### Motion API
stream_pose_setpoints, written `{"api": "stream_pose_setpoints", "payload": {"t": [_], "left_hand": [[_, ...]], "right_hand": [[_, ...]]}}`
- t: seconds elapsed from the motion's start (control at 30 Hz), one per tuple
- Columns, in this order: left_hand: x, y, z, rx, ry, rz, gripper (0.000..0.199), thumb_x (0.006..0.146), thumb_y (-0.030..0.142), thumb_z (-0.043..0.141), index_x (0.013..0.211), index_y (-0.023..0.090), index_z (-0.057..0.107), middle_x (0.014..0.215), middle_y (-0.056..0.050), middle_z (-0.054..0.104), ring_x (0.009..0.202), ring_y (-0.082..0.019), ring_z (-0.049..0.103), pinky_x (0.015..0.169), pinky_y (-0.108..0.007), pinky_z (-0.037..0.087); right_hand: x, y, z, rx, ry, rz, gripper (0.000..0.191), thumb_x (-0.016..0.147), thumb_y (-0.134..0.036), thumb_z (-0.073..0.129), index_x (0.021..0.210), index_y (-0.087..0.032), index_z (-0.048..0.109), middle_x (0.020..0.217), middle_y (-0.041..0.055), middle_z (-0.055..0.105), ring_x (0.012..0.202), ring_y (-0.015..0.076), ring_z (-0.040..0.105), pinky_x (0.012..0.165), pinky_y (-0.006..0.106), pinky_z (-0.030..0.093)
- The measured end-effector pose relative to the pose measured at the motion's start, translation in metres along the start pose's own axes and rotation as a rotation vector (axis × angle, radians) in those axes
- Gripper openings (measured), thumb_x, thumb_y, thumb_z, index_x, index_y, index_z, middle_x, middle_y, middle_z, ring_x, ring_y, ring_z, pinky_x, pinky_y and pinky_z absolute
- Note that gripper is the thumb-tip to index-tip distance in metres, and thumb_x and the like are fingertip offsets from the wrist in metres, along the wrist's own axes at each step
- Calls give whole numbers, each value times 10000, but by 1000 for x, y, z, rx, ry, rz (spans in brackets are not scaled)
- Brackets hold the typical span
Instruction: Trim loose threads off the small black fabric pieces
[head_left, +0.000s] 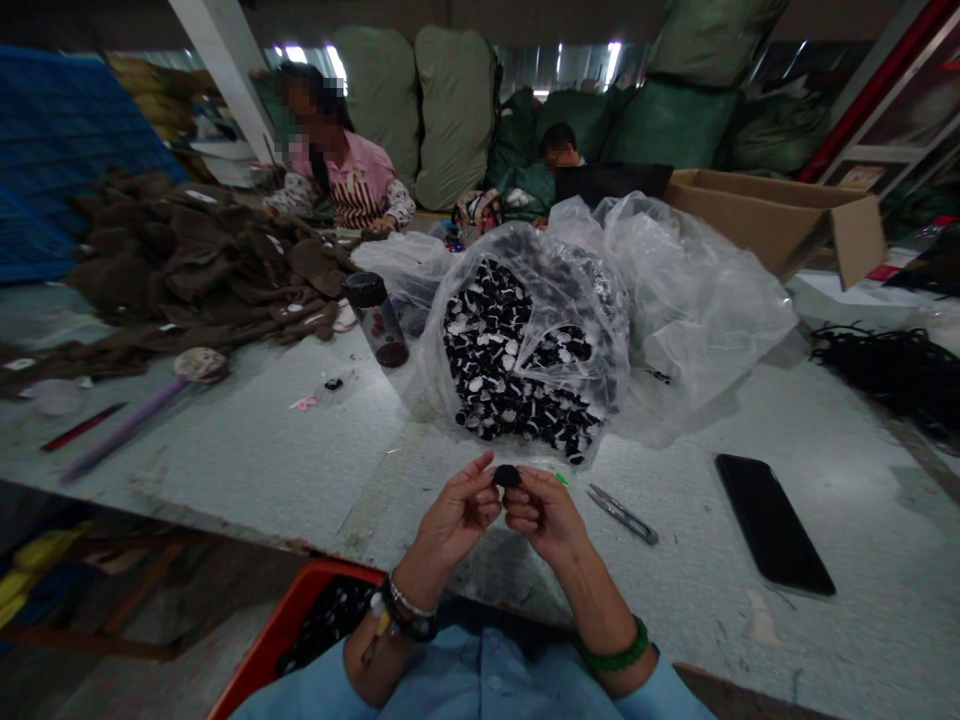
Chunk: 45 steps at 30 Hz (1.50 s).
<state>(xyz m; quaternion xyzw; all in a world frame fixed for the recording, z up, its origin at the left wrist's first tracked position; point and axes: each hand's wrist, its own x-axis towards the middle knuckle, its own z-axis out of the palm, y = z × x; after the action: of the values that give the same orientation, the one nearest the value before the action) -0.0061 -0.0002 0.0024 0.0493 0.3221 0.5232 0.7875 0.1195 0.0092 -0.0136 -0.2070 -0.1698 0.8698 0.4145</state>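
Between my two hands, just above the table's near edge, is a small black rounded piece [507, 476]. The fingertips of my left hand [463, 508] pinch its left side, and my right hand [541, 510] grips its right side. Behind my hands a clear plastic bag [615, 330] lies open, full of small black and white pieces [495, 350]. Thread snips [624, 514] rest on the table to the right of my right hand. A red bin [274, 615] below the table edge, left of my body, holds more black and white pieces.
On the table [660, 590] are a black phone [775, 523], a dark-lidded bottle [376, 320], a purple-handled stick [127, 430], a brown cloth pile [202, 260] and black cords [892, 380]. Two people sit across, near a cardboard box [757, 215].
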Motion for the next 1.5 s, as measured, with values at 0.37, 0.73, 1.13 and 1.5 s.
{"api": "stream_pose_setpoints", "payload": {"t": [0.37,0.73,1.13,1.5], "left_hand": [[-36,18,-29,350,28,227,294,606,116,605,866,203,497,648,39,554,600,-84,523,583,-192,401],[-150,80,-134,1216,412,101,178,533,317,648,645,214,555,457,44,523,432,-128,455,413,-213,299],[22,38,-21,965,33,508,174,626,234,588,775,156,541,621,-11,577,543,-114,522,495,-211,375],[50,17,-32,890,77,432,176,564,150,605,738,158,580,622,-3,577,585,-126,521,555,-223,389]], "right_hand": [[-9,4,2,-280,96,-176,130,709,-256,539,685,-133,507,491,-65,381,352,6,256,333,140,135],[41,-30,-9,-1585,406,-553,86,696,-203,476,734,-164,542,585,-17,509,546,108,471,527,219,333],[69,-44,-16,-1701,496,-653,131,747,-228,430,691,-165,531,613,9,549,574,127,504,558,217,350],[54,-44,-26,-2147,437,-285,136,746,-252,453,766,-180,566,747,54,613,709,165,554,585,230,335]]}}
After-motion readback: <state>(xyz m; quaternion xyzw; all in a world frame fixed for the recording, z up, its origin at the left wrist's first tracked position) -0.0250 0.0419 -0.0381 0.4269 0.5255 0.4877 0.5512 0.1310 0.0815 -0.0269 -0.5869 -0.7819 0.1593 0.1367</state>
